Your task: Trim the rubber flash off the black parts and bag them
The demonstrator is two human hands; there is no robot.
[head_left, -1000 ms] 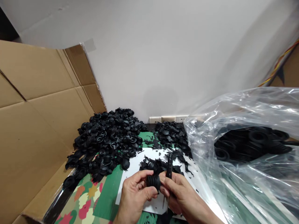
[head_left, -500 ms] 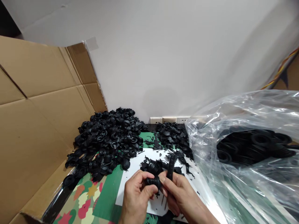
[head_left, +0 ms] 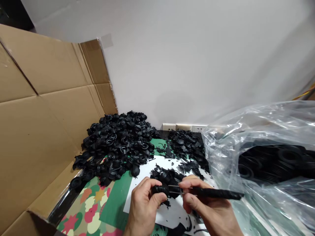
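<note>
- Work surface: a green patterned table cover (head_left: 98, 203) lies nearest to you, with a white sheet (head_left: 145, 172) on top of it under the hands.
- Your left hand (head_left: 144, 206) is closed around a small black rubber bellows (head_left: 159, 189). Thumb and forefinger pinch it just above the near part of the white sheet, at the centre of the view.
- Your right hand (head_left: 211, 213) is closed in a pen grip on a slim tool (head_left: 216, 194) with a black handle that points right. Its thin metal end (head_left: 175, 186) reaches left to the rubber bellows. Whether it touches cannot be told.
- Handling, as a judgement: the rubber bellows looks light, soft and springy, and its ribs should give under pressure. Take hold across the ribbed body, where the folds give the fingers purchase. A hard pinch would likely squash it out of shape.
- Black scraps (head_left: 169, 177) lie on the white sheet just beyond the hands.
- Far left: a large heap of like black parts (head_left: 118, 144). Far centre: a smaller heap (head_left: 187, 144).
- Right: a clear plastic bag (head_left: 233, 144) holds more black parts.
- Left: an open cardboard box (head_left: 49, 114) stands beside the large heap.
- Farthest: a white wall (head_left: 184, 65), with a row of sockets (head_left: 183, 127) at its foot.
</note>
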